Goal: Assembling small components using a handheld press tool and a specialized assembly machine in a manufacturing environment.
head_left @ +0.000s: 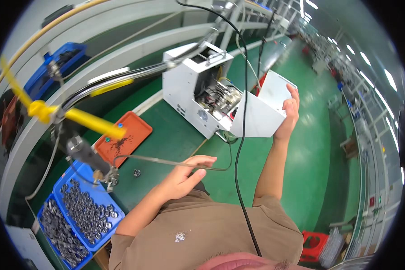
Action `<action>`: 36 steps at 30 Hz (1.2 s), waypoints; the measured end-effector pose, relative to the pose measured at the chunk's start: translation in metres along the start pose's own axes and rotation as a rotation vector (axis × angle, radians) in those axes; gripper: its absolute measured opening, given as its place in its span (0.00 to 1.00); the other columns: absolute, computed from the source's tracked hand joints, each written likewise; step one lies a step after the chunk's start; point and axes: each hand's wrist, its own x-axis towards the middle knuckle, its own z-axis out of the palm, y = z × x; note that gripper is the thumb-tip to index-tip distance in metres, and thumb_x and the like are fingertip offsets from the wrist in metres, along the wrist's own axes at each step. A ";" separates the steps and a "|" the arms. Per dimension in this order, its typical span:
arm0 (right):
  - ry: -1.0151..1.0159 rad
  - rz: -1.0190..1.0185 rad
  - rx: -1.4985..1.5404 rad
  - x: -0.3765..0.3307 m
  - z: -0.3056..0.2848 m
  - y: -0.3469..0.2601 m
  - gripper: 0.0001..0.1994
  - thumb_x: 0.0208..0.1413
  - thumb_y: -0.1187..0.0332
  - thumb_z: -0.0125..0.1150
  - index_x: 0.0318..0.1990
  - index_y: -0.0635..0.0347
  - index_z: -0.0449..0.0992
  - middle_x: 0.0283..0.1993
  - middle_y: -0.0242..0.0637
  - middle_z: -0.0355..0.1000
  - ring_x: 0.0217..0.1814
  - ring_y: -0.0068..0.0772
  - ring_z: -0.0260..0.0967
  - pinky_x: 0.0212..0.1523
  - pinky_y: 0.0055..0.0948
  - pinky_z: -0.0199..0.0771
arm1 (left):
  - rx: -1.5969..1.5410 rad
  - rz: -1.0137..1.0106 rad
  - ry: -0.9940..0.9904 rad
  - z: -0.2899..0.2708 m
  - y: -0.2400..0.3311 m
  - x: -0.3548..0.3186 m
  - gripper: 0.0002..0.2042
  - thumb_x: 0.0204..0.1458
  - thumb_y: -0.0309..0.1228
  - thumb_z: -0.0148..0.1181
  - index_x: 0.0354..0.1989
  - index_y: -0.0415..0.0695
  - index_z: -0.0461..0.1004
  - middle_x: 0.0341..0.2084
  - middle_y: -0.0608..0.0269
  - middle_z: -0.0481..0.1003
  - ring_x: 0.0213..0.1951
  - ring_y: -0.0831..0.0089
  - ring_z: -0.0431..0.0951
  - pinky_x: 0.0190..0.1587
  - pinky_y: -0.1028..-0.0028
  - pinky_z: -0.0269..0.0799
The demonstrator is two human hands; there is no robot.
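My right hand (291,112) grips the outer edge of a white sheet-metal cover (261,118), with one finger raised along it. The cover stands swung out from a white boxy machine (184,87), so its inner metal parts and wiring (220,99) show. Over the green worktop near my body, my left hand (184,176) is open, fingers stretched out and thumb apart. A thin clear tube (171,162) passes right at its fingers; whether they touch is unclear. A small round black-and-silver part (137,172) lies left of that hand.
An orange tray (139,128) holds small dark screws. Blue bins (114,229) of black parts stand at lower left. A dark powered screwdriver (86,150) hangs beside a yellow bar (92,121). A black cable (245,130) crosses in front of the machine. A red stool (315,243) stands behind right.
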 end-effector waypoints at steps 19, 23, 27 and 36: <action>0.410 0.467 0.693 -0.196 -0.076 0.097 0.31 0.57 0.58 0.49 0.63 0.72 0.64 0.60 0.58 0.68 0.56 0.61 0.73 0.57 0.61 0.75 | 0.389 -0.402 0.383 -0.083 0.088 -0.235 0.02 0.51 0.22 0.67 0.33 0.38 0.82 0.30 0.61 0.79 0.30 0.75 0.78 0.36 0.74 0.73; 0.546 0.743 0.847 -0.219 -0.038 0.055 0.30 0.62 0.56 0.47 0.63 0.72 0.64 0.65 0.54 0.66 0.65 0.56 0.67 0.66 0.57 0.68 | 0.573 -0.531 0.759 -0.091 0.079 -0.227 0.03 0.50 0.23 0.66 0.32 0.38 0.82 0.25 0.65 0.77 0.29 0.76 0.75 0.34 0.75 0.70; 0.532 0.870 0.918 -0.238 -0.033 0.032 0.31 0.65 0.54 0.45 0.65 0.74 0.62 0.67 0.53 0.63 0.70 0.52 0.62 0.72 0.53 0.59 | 0.966 -0.489 0.949 -0.097 0.057 -0.208 0.22 0.45 0.31 0.72 0.49 0.37 0.76 0.44 0.51 0.77 0.46 0.58 0.77 0.50 0.64 0.74; 0.235 -0.489 -0.176 -0.218 -0.029 -0.111 0.12 0.65 0.55 0.49 0.39 0.54 0.65 0.36 0.32 0.62 0.36 0.28 0.60 0.39 0.28 0.63 | 0.782 -0.334 0.809 -0.110 0.018 -0.164 0.24 0.58 0.31 0.61 0.61 0.32 0.68 0.50 0.39 0.76 0.55 0.41 0.75 0.57 0.53 0.70</action>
